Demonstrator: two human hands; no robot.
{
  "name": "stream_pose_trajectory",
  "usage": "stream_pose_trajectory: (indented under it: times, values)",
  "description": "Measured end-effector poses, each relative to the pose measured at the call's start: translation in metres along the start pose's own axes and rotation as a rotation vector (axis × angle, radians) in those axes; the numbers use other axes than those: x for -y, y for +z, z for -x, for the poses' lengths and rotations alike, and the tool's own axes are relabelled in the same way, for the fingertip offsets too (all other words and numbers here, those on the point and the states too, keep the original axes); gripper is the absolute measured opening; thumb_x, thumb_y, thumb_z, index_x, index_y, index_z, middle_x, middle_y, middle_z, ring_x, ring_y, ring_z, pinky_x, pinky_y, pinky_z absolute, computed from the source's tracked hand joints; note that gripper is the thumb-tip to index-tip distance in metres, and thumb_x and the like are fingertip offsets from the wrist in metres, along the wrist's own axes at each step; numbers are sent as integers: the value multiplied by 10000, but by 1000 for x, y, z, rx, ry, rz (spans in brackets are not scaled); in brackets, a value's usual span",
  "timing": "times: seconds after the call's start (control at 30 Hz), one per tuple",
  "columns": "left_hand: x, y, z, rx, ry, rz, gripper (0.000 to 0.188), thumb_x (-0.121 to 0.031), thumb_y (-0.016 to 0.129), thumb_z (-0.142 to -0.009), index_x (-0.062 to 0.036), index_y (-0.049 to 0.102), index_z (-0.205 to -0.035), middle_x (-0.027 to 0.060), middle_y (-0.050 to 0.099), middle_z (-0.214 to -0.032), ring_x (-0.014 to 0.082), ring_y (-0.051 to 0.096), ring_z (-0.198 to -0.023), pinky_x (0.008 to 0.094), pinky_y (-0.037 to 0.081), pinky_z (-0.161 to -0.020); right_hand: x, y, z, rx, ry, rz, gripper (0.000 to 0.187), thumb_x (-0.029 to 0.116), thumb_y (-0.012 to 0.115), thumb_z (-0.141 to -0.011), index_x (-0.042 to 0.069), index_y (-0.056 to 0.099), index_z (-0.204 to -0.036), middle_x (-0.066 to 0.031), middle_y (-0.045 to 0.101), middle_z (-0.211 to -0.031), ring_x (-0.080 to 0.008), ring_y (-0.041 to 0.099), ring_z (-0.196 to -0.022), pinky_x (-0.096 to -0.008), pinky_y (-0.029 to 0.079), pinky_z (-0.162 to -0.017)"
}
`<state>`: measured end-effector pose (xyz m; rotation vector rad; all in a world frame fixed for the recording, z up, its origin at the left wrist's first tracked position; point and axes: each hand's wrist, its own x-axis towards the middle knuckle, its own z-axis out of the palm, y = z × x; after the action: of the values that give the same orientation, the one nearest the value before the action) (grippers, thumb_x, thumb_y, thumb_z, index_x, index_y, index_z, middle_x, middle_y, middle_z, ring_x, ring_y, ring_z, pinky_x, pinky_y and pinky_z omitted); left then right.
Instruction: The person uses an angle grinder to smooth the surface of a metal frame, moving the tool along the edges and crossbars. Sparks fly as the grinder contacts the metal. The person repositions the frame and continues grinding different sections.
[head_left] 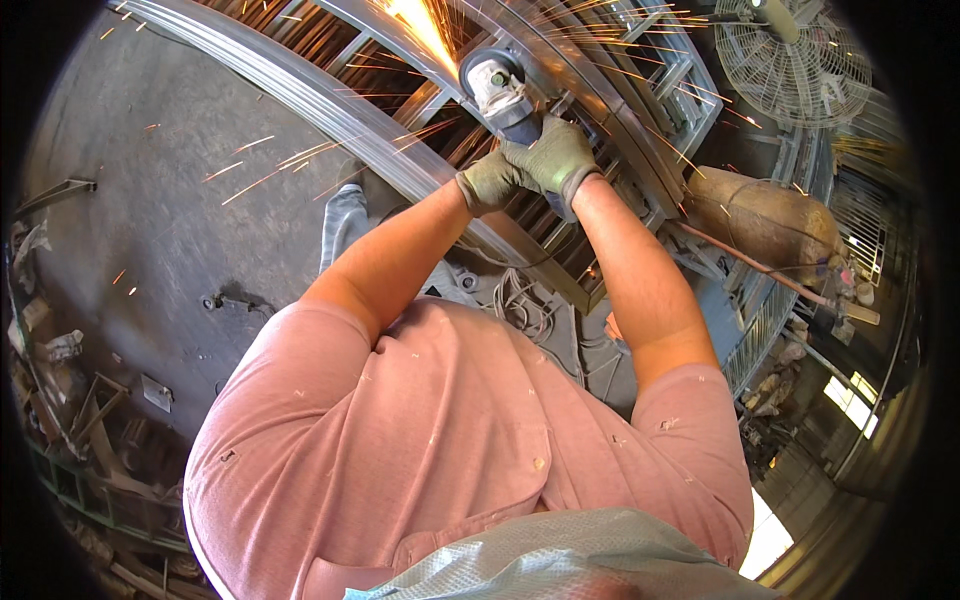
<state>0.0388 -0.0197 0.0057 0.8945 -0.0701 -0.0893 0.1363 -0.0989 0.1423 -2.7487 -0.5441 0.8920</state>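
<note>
Both gloved hands were wrapped round the angle grinder (pixel 516 118), the right hand (pixel 555 158) over its blue body and the left hand (pixel 488 184) tucked close against it, the left fingers partly hidden. The tool sat over a metal frame (pixel 300 97), throwing sparks (pixel 425 32) from its disc; it was probably hefty, rigid and inclined to kick, best gripped on the body behind the head, well clear of the wheel. Gloves likely helped against slipping. Cables (pixel 520 305) lay slack below the frame. Dark, scuffed floor (pixel 230 190) spread leftward; rightward lay a rusty cylinder (pixel 765 225) and, beyond, a caged fan (pixel 795 75).
</note>
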Motion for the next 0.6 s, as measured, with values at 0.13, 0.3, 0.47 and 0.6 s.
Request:
stream_pose_trajectory:
  times: [0.13,0.3,0.47,0.6]
  values:
    - [-4,2,0,-27,46,-111,497,-27,931,-844,-60,758,-1308,35,766,-1278,176,656,-1214,390,551,-1080,-1,2,0,-59,4,-45,605,505,902,-781,53,799,-1170,-226,815,-1092,-397,791,-1057,-460,617,-953]
    - [-11,6,2,-53,-24,213,545,-47,952,-828,-59,744,-1332,47,760,-1295,184,652,-1220,396,542,-1092,2,3,1,-44,-14,-20,619,497,913,-785,31,792,-1175,-226,817,-1077,-394,797,-1036,-461,620,-931]
    - [-10,6,-1,-41,-13,191,640,-73,970,-820,-64,701,-1401,46,741,-1336,203,646,-1238,399,533,-1109,4,-1,4,-49,-10,0,631,500,919,-781,35,788,-1187,-223,817,-1094,-392,793,-1055,-456,617,-941]
    - [-4,2,-2,11,-30,126,586,-39,947,-834,-50,713,-1372,40,753,-1326,197,668,-1213,393,555,-1081,2,0,4,-62,-25,-154,620,504,920,-782,42,795,-1175,-224,816,-1106,-390,791,-1059,-455,615,-943]
